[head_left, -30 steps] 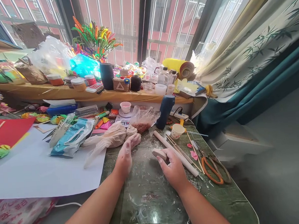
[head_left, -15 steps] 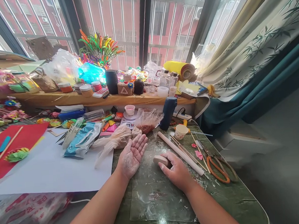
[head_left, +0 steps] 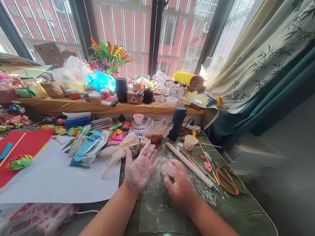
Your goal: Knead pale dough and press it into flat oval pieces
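Note:
My right hand is curled round a pale lump of clay or dough, just above a clear plastic sheet on the dark green table. Slight motion blur softens its fingers. My left hand is turned palm up, fingers stretched out, with white powder over the palm and nothing in it. Just beyond its fingertips lies another pale lump beside a crumpled plastic bag. To the right of my right hand rests a pale rolling pin, with thin wooden sticks alongside.
Orange-handled scissors lie near the table's right edge. A paper cup and a dark blue cylinder stand behind the rolling pin. White paper and a blue packet are at left. Jars line the window ledge.
My right hand has shifted slightly left and tilted over the lump, fingers now more on top of it. My left palm has opened a little wider. The camera view has shifted slightly.

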`<act>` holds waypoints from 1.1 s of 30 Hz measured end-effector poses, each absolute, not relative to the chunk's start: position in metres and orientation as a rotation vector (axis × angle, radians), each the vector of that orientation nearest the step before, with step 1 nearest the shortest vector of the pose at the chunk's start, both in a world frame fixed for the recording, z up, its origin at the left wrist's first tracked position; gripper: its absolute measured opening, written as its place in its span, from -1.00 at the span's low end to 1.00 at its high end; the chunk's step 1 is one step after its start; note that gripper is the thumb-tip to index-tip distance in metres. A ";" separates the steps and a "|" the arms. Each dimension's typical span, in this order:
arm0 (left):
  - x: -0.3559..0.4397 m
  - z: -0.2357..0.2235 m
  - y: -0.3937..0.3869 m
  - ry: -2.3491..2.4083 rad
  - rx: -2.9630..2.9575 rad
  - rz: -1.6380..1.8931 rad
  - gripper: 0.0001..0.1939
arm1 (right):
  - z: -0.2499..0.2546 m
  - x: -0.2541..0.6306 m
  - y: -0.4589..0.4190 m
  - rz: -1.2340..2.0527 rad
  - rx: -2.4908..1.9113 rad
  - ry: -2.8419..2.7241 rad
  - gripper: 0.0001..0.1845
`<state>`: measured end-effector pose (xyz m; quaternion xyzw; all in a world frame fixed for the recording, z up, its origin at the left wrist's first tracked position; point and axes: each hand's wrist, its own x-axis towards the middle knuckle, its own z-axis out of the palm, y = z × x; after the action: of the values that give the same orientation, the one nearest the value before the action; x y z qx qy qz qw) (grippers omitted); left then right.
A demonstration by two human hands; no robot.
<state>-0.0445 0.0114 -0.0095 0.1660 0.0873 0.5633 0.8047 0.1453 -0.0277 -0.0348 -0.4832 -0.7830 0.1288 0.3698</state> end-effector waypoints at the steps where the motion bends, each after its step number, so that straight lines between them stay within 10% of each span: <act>1: -0.045 -0.010 0.011 0.192 0.355 1.204 -0.03 | -0.029 0.135 -0.032 0.392 -1.225 -2.049 -0.48; 10: -0.039 -0.004 0.003 0.289 0.430 1.229 -0.07 | -0.029 0.084 -0.038 0.842 -1.169 -1.677 -0.58; 33: -0.019 -0.011 -0.001 0.637 0.471 1.430 -0.23 | -0.037 0.079 -0.023 0.726 -1.231 -1.524 -0.74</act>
<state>-0.0186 -0.0006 -0.0111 0.2103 0.2841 0.6382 0.6839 0.0790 -0.0234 -0.0367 -0.5094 -0.6307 0.3005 0.5024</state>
